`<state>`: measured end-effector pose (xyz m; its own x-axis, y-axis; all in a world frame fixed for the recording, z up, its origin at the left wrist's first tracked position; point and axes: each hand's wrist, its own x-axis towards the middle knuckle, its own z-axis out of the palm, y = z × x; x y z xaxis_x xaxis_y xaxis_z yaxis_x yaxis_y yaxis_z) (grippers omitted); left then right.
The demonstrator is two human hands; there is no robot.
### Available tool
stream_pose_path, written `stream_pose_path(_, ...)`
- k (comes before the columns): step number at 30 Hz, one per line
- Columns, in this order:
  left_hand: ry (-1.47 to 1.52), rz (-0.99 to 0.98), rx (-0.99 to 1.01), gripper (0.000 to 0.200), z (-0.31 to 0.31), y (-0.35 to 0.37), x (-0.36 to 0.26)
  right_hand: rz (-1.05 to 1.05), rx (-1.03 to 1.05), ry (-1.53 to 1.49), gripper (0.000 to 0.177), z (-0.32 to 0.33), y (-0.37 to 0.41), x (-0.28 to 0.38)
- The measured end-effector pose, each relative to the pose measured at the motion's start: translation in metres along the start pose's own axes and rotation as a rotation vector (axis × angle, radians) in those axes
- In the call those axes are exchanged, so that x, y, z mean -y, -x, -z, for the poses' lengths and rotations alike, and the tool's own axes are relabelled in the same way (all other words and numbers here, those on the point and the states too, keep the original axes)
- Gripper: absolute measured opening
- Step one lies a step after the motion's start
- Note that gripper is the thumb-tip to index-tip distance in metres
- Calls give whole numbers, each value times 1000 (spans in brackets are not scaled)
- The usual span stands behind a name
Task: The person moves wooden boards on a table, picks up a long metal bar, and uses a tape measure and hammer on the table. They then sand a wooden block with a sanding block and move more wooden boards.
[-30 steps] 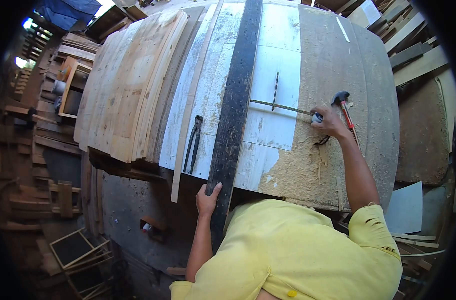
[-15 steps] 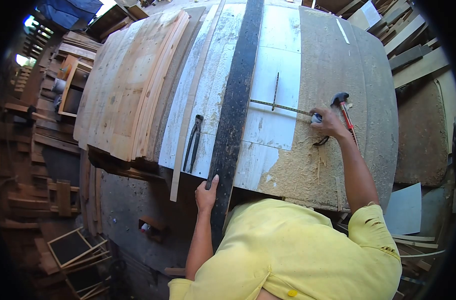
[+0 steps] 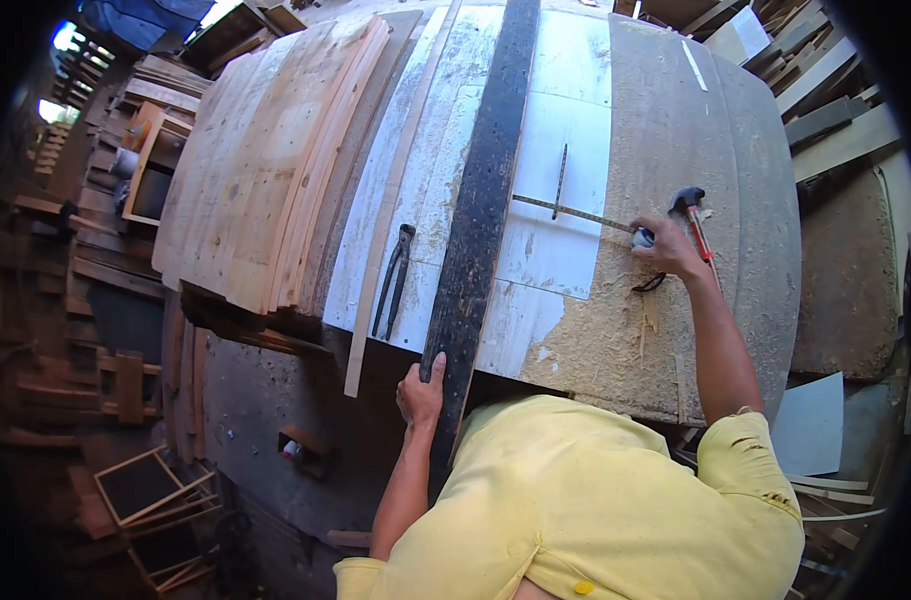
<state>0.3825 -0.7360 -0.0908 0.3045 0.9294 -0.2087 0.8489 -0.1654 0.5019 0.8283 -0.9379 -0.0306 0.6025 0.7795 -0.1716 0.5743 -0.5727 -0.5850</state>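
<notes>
My left hand (image 3: 420, 394) grips the near end of a long black plank (image 3: 475, 210), thumb on top and fingers curled at its edge. The plank runs away from me across the workbench. In my right hand (image 3: 667, 246) is a tape measure (image 3: 643, 238), its blade pulled out leftward to the plank over a white board (image 3: 565, 130). A thin dark rod (image 3: 560, 180) lies across the blade. Just beyond my right hand rests a hammer (image 3: 691, 212) with a red and black handle. Pincers (image 3: 393, 280) lie left of the plank, beside a narrow wooden strip (image 3: 385, 215).
Stacked wooden boards (image 3: 265, 170) cover the bench's left side. Sawdust coats the worktop (image 3: 665, 330) at right. Scrap timber (image 3: 825, 100) is piled at the far right, and wooden frames (image 3: 150, 490) lie on the floor at lower left.
The bench and its contents appear shifted slightly to the right in view. Both hands keep their holds on the plank and the tape measure.
</notes>
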Motion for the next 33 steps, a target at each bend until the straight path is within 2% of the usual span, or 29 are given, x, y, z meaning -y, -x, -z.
stream_pose_path(5, -9, -27, -15, 64, 3, 25, 20, 46, -8, 4, 47, 0, 1, -7)
stream_pose_path(7, -17, -15, -5, 63, 5, 27, 18, -11, 24, -7, 48, 5, 0, -3)
stream_pose_path(20, 69, 39, 45, 62, -4, 8, -10, 2, 16, 71, 47, 8, -1, -6)
stream_pose_path(23, 122, 75, 118, 59, -4, 2, -3, 12, 8, 96, 47, 6, 1, -6)
stream_pose_path(25, 316, -3, 164, 54, -7, -4, 1, 34, -10, 87, 47, 7, 1, -6)
stream_pose_path(26, 313, 3, 164, 54, -7, -4, 1, 8, 4, 86, 47, 8, 2, -3)
stream_pose_path(28, 413, -106, 191, 51, -5, -7, -1, -16, 20, 78, 47, 7, 2, 0)
stream_pose_path(33, 462, -50, 233, 52, -10, -11, 8, -29, 27, 89, 48, 7, 2, -2)
